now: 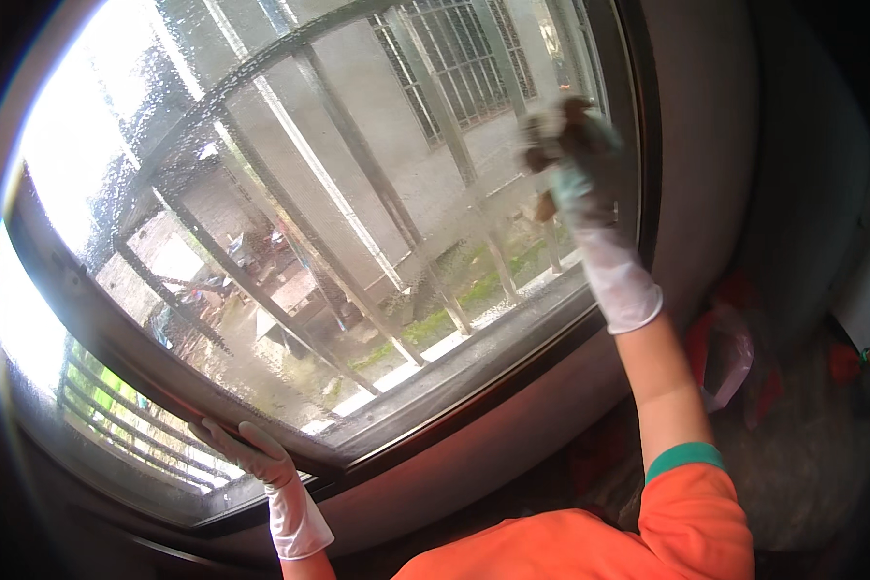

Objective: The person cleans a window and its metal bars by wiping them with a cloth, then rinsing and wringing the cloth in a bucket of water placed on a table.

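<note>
A large window pane, wet with droplets at its upper left, stands before me in a dark frame. My right hand, in a whitish rubber glove, is raised against the pane's right part. A brown and pale cloth is at its fingers; motion blur hides the exact grip. My left hand, gloved too, rests on the sash's dark edge at the lower left. Its fingers are apart, with thumb and fingertips at the frame.
Metal bars stand outside the glass, with a building and a barred window beyond. At the lower left is another window section with horizontal bars. A pink plastic bag is right of my right arm, beside the wall.
</note>
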The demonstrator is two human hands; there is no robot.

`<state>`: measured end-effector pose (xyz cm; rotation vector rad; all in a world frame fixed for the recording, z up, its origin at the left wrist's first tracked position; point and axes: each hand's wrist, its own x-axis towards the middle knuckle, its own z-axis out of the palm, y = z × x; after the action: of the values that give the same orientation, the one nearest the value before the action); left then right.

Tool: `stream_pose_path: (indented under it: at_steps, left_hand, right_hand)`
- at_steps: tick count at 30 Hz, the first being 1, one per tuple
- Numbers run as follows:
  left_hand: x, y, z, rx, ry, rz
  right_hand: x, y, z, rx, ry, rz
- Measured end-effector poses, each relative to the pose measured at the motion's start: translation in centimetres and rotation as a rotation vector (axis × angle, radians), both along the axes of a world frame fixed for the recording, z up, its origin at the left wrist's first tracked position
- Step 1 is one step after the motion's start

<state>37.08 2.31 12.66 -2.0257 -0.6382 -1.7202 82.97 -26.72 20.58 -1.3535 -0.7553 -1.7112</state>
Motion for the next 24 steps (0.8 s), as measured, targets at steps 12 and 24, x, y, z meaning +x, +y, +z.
stream_pose_path:
  at_steps: [12,24]
  left_hand:
    - [-1.4,0.7,0.1,0.015,-0.031,0.008]
    - [-1.1,1.2,-0.3,0.014,-0.037,0.016]
  right_hand:
    - [-13.2,12.3,0.8,0.120,0.117,0.568]
    - [-26.3,20.5,8.1,-0.495,-0.663,0.304]
